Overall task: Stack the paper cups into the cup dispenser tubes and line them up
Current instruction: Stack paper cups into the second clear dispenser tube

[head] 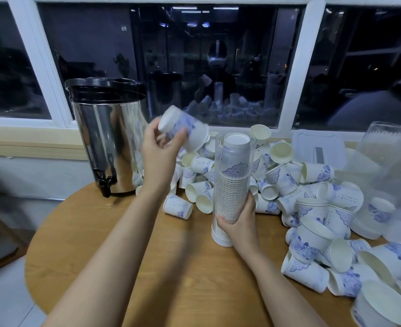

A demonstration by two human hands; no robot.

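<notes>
Item 1, L hand [160, 149]: I had fingers and thumb curled round one paper cup [185, 132], raised just left of the tube mouth; it was blurred, so exact tilt unclear.
Item 2, R hand [241, 220]: wrapped low on the clear dispenser tube [219, 161], upright on the table [100, 244], stack [236, 192] inside nearly to the rim.
Item 3: loose cups [289, 182] heaped behind and to the right.
Note: cup needed turning mouth-down, centring over the stack, then seating w/ tube held steady.
</notes>
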